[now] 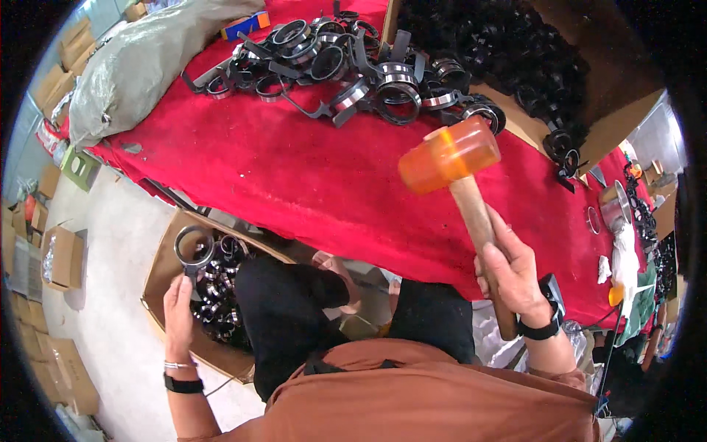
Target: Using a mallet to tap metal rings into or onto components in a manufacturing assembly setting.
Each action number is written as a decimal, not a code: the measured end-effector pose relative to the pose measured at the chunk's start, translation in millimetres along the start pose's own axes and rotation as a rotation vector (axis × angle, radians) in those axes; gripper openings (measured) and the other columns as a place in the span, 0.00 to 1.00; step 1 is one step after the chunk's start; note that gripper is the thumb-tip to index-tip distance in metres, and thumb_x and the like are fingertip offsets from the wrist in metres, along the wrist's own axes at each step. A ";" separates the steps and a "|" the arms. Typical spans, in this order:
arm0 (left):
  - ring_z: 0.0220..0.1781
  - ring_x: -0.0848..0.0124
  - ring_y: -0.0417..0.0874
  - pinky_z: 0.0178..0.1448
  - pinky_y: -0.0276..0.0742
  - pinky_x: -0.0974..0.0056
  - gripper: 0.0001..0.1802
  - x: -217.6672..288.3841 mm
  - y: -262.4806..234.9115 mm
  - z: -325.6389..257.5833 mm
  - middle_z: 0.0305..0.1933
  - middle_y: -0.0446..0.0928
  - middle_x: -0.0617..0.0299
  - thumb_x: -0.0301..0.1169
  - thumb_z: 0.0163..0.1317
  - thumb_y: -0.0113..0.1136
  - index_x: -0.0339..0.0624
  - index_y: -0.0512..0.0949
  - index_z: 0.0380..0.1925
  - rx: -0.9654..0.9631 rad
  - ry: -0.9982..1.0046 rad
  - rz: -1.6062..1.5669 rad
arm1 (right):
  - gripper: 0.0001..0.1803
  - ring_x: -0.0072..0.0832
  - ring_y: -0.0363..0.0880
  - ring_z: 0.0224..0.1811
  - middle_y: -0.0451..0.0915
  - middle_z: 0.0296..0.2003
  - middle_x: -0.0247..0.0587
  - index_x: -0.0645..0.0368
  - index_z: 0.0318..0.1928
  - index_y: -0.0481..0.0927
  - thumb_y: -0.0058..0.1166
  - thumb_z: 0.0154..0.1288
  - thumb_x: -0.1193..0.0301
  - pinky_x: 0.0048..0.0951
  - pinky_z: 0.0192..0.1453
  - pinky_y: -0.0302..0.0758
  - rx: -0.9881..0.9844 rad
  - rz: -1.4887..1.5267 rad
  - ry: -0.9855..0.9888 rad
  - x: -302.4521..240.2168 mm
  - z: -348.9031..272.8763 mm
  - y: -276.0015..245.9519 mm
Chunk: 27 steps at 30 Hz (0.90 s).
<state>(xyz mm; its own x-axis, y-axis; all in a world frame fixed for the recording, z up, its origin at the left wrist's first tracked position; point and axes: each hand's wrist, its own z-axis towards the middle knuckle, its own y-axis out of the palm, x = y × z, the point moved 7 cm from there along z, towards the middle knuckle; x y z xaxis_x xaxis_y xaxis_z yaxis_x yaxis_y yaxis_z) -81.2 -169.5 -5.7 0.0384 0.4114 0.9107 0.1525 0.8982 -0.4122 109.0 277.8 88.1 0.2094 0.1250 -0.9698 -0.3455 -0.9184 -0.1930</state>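
Observation:
My left hand [177, 313] is closed on the short black handle of a metal ring part [194, 264]. It holds the ring up over the left edge of an open cardboard box [156, 276], which stands beside my leg with similar ring parts [215, 295] heaped in it. My right hand [513, 271] grips the wooden handle of a mallet [451, 156]. Its translucent orange head is raised over the red-covered table [294, 169]. On the table's far side lies a loose pile of black-and-silver ring parts with handles [342, 70].
A large cardboard box [508, 110] of black parts lies at the table's far right. A grey-white sack [140, 74] rests at the far left, near a blue-and-orange small box [245, 26]. More cartons [65, 258] stand on the floor at left. A metal bowl [615, 205] sits at right.

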 end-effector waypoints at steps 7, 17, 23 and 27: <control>0.47 0.54 0.73 0.54 0.65 0.54 0.10 151.6 72.5 66.7 0.41 0.75 0.51 0.27 0.52 0.57 0.36 0.76 0.35 0.356 0.831 0.829 | 0.28 0.19 0.69 0.16 0.71 0.21 0.34 0.47 0.66 0.52 0.41 0.68 0.64 0.20 0.18 0.70 -0.039 0.199 0.152 13.2 15.5 -4.9; 0.52 0.61 0.72 0.58 0.54 0.37 0.14 202.3 205.5 164.1 0.41 0.76 0.57 0.39 0.58 0.49 0.41 0.78 0.33 0.052 0.705 1.104 | 0.29 0.21 0.69 0.15 0.71 0.21 0.36 0.49 0.67 0.51 0.42 0.68 0.62 0.21 0.17 0.70 -0.101 0.240 0.178 9.0 16.8 1.4; 0.30 0.76 0.70 0.38 0.67 0.67 0.20 177.5 149.7 65.0 0.23 0.72 0.66 0.39 0.67 0.39 0.37 0.72 0.23 -0.385 0.330 -0.072 | 0.28 0.19 0.68 0.15 0.71 0.22 0.33 0.49 0.66 0.53 0.41 0.68 0.62 0.20 0.17 0.70 -0.036 0.161 0.155 11.0 13.6 -4.3; 0.30 0.77 0.70 0.38 0.67 0.70 0.15 112.3 160.7 1.5 0.24 0.71 0.64 0.34 0.67 0.42 0.37 0.72 0.26 -0.349 0.140 -0.197 | 0.28 0.15 0.66 0.16 0.70 0.22 0.30 0.51 0.66 0.53 0.42 0.67 0.68 0.17 0.18 0.68 -0.022 0.002 0.018 2.5 7.1 16.1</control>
<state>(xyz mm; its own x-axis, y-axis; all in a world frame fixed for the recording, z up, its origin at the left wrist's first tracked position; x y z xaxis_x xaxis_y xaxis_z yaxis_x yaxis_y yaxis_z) -53.9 21.2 30.3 0.1052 0.1903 0.9761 0.4948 0.8414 -0.2173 97.4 266.0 81.5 0.2249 0.1162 -0.9674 -0.3256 -0.9268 -0.1870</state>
